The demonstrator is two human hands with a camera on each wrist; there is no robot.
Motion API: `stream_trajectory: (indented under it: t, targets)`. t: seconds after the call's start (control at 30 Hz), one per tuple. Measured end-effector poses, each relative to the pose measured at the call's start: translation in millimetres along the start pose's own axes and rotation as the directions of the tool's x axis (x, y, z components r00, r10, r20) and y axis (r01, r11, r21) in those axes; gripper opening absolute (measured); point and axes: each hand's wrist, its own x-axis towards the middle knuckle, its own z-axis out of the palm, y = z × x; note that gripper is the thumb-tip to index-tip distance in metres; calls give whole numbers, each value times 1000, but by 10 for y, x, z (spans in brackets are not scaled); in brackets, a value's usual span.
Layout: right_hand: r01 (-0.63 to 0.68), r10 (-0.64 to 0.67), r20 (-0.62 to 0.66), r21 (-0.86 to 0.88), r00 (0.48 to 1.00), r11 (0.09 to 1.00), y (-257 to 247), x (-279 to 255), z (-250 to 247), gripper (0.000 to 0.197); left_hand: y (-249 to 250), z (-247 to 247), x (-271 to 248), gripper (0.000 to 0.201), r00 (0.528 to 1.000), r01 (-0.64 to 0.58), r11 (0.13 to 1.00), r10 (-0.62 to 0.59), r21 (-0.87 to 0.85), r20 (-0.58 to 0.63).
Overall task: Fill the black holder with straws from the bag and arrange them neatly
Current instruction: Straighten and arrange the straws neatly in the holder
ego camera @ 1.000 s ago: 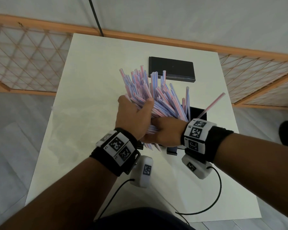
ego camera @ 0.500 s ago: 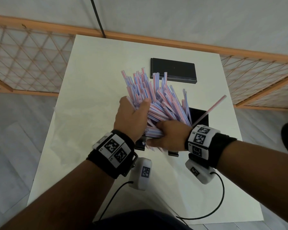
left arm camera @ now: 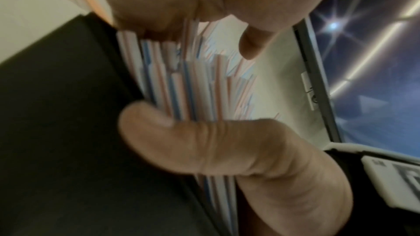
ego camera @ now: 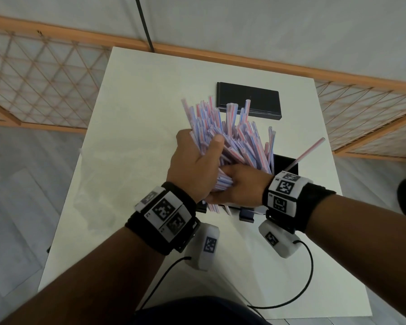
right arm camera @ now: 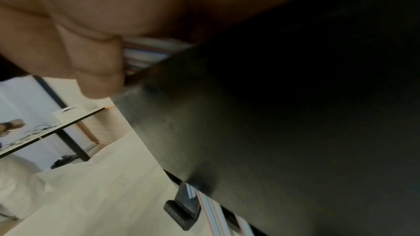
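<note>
Both hands are gripping one thick bundle of striped straws (ego camera: 223, 139) in the middle of the head view, above the black holder (ego camera: 285, 164), whose open rim is showing just right of the bundle. The left hand (ego camera: 195, 165) is wrapping its fingers and thumb round the bundle's upper part, while the right hand (ego camera: 239, 186) is curling round the lower part from the right; this two-handed clasp is probably keeping the loose straws from spilling while their lower ends are being steered into the holder. The bundle's long axis is running from lower centre toward the top of the frame, with the free tips fanning out unevenly toward the upper left and pointing at a flat black slab (ego camera: 249, 100) lying near the far edge of the white bench (ego camera: 131, 118). One single straw (ego camera: 308, 152) is leaning out of the holder toward the upper right. In the left wrist view the thumb (left arm camera: 181, 143) is pressing across the straws beside the holder's dark wall. A clear bag (ego camera: 96, 198) is lying flat at the left of the bench.
</note>
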Motion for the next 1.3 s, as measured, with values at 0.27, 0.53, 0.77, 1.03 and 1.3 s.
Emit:
stream_trajectory:
  t: [0.27,0.53,0.77,1.03,1.3]
  targets:
    - [13,-67,-149,-340,987,941,96,-143,-21,66,-168,-51,22,81,998,49,998,-48,25,-49]
    - [94,-193,-214,-401,958,911,247,-359,-13,40,-130,-13,1,91,986,151,987,-147,-49,81]
    - [-24,-15,-87,-431,996,902,247,-236,43,40,-125,20,-10,105,993,78,996,-75,-37,91]
    - [-65,22,-126,-347,992,936,177,-181,69,33,-203,28,-9,68,997,32,998,-29,-44,78]
    - [-67,46,-88,-250,995,966,99,-40,52,47,-221,104,72,68,996,-92,990,92,106,7]
